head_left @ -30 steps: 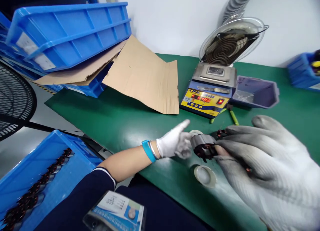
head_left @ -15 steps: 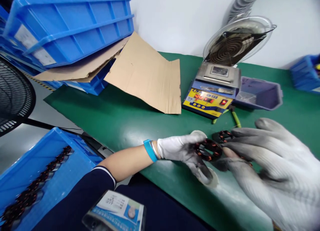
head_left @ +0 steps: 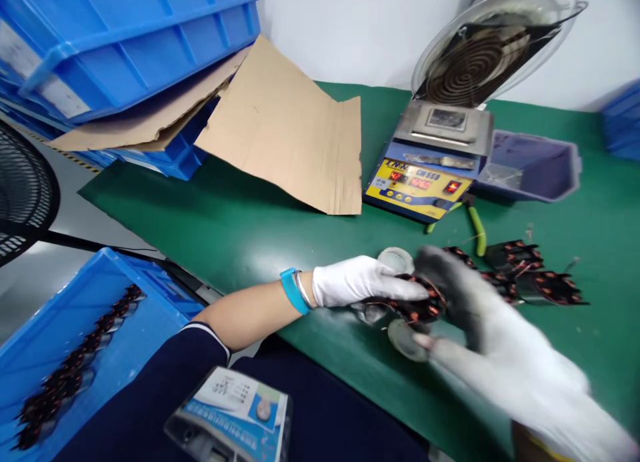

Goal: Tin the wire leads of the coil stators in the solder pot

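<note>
My left hand (head_left: pixel 357 283), in a white glove, reaches across the green mat and holds a dark stator with copper windings (head_left: pixel 417 307) from its left side. My right hand (head_left: pixel 480 335), in a grey glove, is blurred by motion; its fingers curl over the same stator from the right. A round tape roll (head_left: pixel 403 337) lies on the mat just under the stator. Another pale roll (head_left: pixel 396 257) sits behind my left hand. Several more wound stators (head_left: pixel 530 275) lie on the mat to the right.
A solder pot with a yellow panel (head_left: pixel 423 185) and a round fume hood (head_left: pixel 493 45) stand at the back. Beside them: green-handled cutters (head_left: pixel 476 225), a purple tray (head_left: pixel 533 167), cardboard (head_left: pixel 285 129), stacked blue bins (head_left: pixel 120 42). A blue bin with stators (head_left: pixel 75 355) is at lower left.
My right hand has drawn back toward me and lower, uncovering the stators on the right. Both hands stay on the stator, which has tilted. The view has shifted downward.
</note>
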Demonstrator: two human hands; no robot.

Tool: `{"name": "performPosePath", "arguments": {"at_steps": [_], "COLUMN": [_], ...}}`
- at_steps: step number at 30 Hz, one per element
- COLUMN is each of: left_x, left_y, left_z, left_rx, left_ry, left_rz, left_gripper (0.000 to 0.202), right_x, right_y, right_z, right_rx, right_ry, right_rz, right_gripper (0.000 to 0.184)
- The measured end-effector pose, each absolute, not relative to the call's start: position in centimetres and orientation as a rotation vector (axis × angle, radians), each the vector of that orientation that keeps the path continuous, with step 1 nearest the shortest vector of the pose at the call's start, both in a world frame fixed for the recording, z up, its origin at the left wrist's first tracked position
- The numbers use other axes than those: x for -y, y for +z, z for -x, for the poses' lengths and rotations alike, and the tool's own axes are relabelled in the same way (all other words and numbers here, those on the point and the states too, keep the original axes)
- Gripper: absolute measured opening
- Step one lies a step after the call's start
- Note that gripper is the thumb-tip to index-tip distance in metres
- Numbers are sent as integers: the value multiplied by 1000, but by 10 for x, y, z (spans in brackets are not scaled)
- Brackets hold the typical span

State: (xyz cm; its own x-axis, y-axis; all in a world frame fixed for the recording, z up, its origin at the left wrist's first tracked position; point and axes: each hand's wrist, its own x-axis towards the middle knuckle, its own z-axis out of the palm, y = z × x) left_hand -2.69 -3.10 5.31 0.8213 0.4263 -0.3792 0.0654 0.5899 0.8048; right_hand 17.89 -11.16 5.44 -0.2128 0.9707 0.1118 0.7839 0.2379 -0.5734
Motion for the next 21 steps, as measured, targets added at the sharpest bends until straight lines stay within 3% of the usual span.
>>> {"name": "performPosePath", "arguments": {"at_steps": [2, 5, 9, 14, 21], "left_x": [29, 27, 30, 21, 14], "left_y": [54, 61, 72, 78, 63], "left_z": [28, 29, 31, 47, 35], "left_rx": [-580, -574, -718, -736, -850], "left_ry": [170, 214, 236, 93, 553], "left_rz": [-1021, -1184, -1538, -1373, -1248], "left_gripper": [47, 46, 38, 37, 34], "right_x": [109, 106, 100, 98, 92], "right_y": [45, 37, 34, 37, 39], "right_z": [-171, -167, -174, -182, -185], "right_rx": [2064, 2053, 2043, 1941, 1975], "right_ry": [639, 416, 117, 79, 148], "right_rz": [1530, 1509, 1446, 1552, 1561], "right_gripper": [66, 53, 43, 40, 29]}}
